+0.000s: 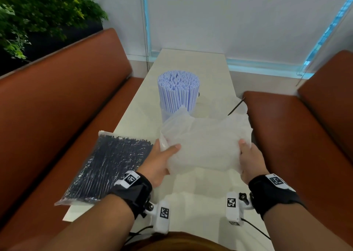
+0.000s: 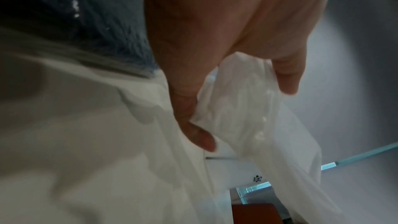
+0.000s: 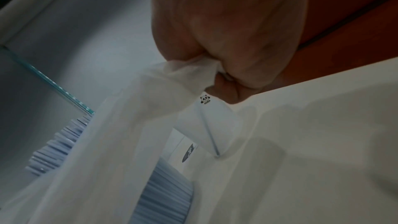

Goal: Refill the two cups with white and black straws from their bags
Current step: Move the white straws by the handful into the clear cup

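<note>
I hold an empty, crumpled translucent bag (image 1: 206, 141) over the table's middle. My left hand (image 1: 168, 147) grips its left edge with the thumb on top, and my right hand (image 1: 245, 149) grips its right edge. Up close, the left hand (image 2: 245, 108) pinches the film (image 2: 247, 125), and the right hand (image 3: 224, 81) bunches it (image 3: 133, 125). Behind the bag stands a clear cup (image 1: 168, 115) packed with white straws (image 1: 178, 92). A sealed bag of black straws (image 1: 108, 168) lies at the table's left edge. A white panda-logo cup (image 3: 206, 122) sits under the film.
One loose black straw (image 1: 236, 106) pokes out by the bag's far right corner. The narrow white table (image 1: 191, 197) runs between two brown bench seats (image 1: 63, 101), and its far end meets a glass wall. Plants (image 1: 38, 11) stand at the far left.
</note>
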### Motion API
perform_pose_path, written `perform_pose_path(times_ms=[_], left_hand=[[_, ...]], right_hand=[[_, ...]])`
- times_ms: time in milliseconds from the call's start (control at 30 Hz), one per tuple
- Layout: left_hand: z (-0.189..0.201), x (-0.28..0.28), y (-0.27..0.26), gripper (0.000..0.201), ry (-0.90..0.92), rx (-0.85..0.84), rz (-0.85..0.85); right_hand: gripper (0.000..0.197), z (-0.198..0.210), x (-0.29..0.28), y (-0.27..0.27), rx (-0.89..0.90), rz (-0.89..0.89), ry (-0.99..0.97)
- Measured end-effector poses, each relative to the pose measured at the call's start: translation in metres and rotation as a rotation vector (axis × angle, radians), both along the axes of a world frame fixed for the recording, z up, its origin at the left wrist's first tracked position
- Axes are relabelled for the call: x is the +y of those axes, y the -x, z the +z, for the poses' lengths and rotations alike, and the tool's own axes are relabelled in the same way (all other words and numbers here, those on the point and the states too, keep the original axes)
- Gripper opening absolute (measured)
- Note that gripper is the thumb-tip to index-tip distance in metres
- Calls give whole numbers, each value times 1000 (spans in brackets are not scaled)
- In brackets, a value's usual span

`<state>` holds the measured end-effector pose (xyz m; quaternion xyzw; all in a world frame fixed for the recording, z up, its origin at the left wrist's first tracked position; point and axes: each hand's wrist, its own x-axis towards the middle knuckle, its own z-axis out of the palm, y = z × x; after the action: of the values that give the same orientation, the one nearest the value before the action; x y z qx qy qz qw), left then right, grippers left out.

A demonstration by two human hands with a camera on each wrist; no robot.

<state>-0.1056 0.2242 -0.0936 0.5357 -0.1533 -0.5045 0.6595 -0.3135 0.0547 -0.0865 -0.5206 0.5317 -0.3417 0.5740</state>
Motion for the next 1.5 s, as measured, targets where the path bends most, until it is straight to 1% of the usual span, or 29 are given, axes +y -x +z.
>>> perform_pose_path(times_ms=[100, 167, 233, 300, 400, 467, 500, 567, 667, 733, 767, 800, 833, 900, 933, 967, 1000, 1033, 1100, 1133, 1167, 1200, 1267, 1333, 1367, 1400, 1433, 1467, 1500], left_hand=[[-8, 4, 4, 48, -97, 37, -100], [-5, 9, -2, 55, -118, 25, -206], [5, 18, -16, 54, -110, -61, -331], [14, 26, -35, 53, -102, -139, -377], [22, 32, -58, 51, -117, -168, -268], [23, 32, -61, 47, -114, -157, -213], [24, 31, -60, 44, -107, -134, -216], [27, 27, -57, 46, -72, -78, -232], [28, 19, -57, 40, -74, -55, -160], [28, 13, -54, 46, -90, -70, -207], [27, 10, -52, 48, -108, -113, -243], [26, 8, -50, 44, -128, -174, -269], [24, 5, -48, 37, -150, -248, -274], [20, 2, -45, 25, -187, -343, -253], [17, 2, -45, 25, -191, -356, -246], [14, 2, -45, 27, -187, -362, -247], [12, 3, -46, 29, -178, -374, -232], [12, 4, -49, 29, -169, -401, -162], [11, 5, -59, 29, -198, -460, 120], [10, 6, -65, 29, -200, -458, 251], [10, 7, -67, 29, -184, -440, 317], [8, 8, -69, 27, -163, -422, 333], [3, 9, -71, 22, -105, -358, 292], [-2, 11, -75, 43, -83, -194, 209], [-4, 13, -78, 50, -106, -156, 132], [-6, 15, -80, 49, -132, -177, 32], [-6, 17, -81, 39, -166, -246, -50], [-8, 19, -82, 29, -195, -325, -71], [-8, 20, -83, 23, -214, -371, -37]], right_hand=[[31, 4, 2, 1, -27, -12, 17], [32, 2, 2, 4, 6, -31, 43], [31, -4, -1, 11, 28, -84, 66], [31, -10, -4, 20, 51, -119, 90], [29, -23, -4, 25, 78, -71, 86], [25, -31, 0, 22, 43, 13, 18], [25, -32, 2, 20, 15, 55, -31], [25, -34, 6, 17, -26, 155, -97], [27, -38, 7, 18, -37, 258, -137], [26, -40, 8, 18, -20, 302, -166], [24, -41, 8, 18, 4, 319, -176], [24, -42, 8, 18, 29, 323, -185], [28, -43, 7, 19, 37, 307, -189], [45, -45, 1, 21, -34, 243, -242], [50, -44, -1, 21, -59, 229, -262], [53, -43, -4, 21, -57, 220, -239], [51, -44, -7, 20, -13, 190, -178], [45, -43, -9, 20, 30, 128, -102], [37, -42, -14, 21, 89, 6, 12], [34, -41, -14, 21, 90, -5, 41], [32, -39, -14, 22, 103, 3, 65], [31, -37, -15, 21, 136, 18, 97], [29, -33, -12, 21, 151, 27, 140], [32, -31, -9, 22, 88, 8, 162], [33, -29, -8, 24, 53, -2, 158], [34, -28, -7, 26, 18, 7, 132], [33, -27, -6, 27, -16, 53, 78], [30, -27, -5, 27, -49, 137, -4], [26, -27, -4, 26, -75, 237, -96]])
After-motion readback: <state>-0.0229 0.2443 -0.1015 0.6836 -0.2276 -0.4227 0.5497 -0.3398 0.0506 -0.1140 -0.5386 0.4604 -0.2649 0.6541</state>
